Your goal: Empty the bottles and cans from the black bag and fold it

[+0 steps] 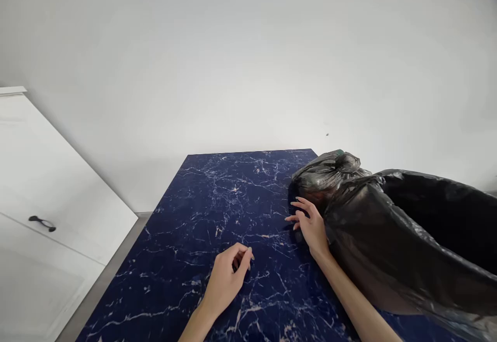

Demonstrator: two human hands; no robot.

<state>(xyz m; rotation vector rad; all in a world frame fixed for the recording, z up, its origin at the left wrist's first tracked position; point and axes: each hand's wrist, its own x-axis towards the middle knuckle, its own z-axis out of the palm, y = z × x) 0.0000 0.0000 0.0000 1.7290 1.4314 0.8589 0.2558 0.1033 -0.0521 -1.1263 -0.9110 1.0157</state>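
My left hand (228, 277) is low over the blue marbled table (202, 218), its fingers curled in and the thumb tip against the index finger. Nothing shows between them. To its right, my right hand (311, 225) has its fingers spread and holds nothing. It is right beside a black plastic bag (373, 233), whose wide mouth gapes toward the right. I cannot tell whether the hand touches it. A second, bunched black plastic bag (322, 174) with a gathered top sits just beyond my right fingertips, against the wide one. What is inside either bag is hidden.
A white cabinet (50, 176) with a dark handle (42, 223) stands to the left, across a strip of grey floor (104, 282). Behind the table's far edge rises a plain white wall (233, 62). The black bags take up the right side of the table.
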